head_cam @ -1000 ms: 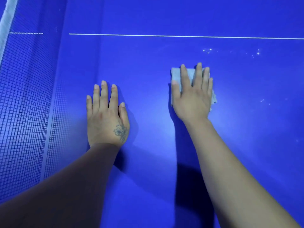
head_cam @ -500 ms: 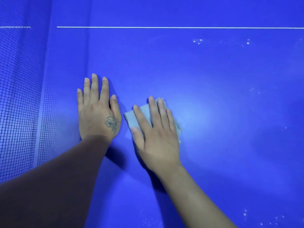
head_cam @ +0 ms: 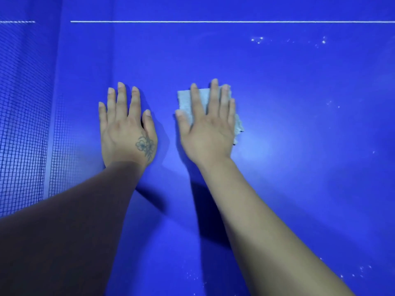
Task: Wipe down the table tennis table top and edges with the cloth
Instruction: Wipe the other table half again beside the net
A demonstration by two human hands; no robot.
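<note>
The right hand is pressing the cloth flat on the blue worktop, fingers straight and spread over it, gripping nothing, just bearing down. The left hand is resting palm-down beside it, fingers straight too, bracing close to the net at the worktop's left end. This is looking like the middle of a wiping pass on the top surface. White specks are showing toward the far right, under the white line, so the next sweep probably calls for pushing the cloth out there with steady pressure.
</note>
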